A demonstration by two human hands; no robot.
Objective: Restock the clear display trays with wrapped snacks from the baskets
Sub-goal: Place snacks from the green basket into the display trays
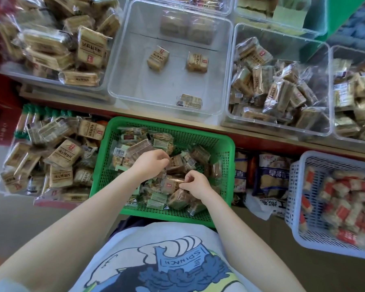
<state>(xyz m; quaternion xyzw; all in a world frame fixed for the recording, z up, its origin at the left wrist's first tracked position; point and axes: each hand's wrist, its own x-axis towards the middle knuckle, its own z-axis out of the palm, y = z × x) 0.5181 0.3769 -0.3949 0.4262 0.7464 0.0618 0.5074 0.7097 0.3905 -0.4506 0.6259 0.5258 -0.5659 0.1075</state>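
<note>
A: Where are the wrapped snacks?
B: Many lie in the green basket. The left hand pinches one brown snack packet there, and the right hand pinches another packet just beside it.
A: And the trays?
B: The middle clear tray, above the basket, holds only three packets, well apart. The right tray is almost full.

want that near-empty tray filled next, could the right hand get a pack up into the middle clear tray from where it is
Probably yes. The middle clear tray is open-topped and sits just beyond the green basket, where the right hand pinches a wrapped snack. Nothing stands between them.
</note>
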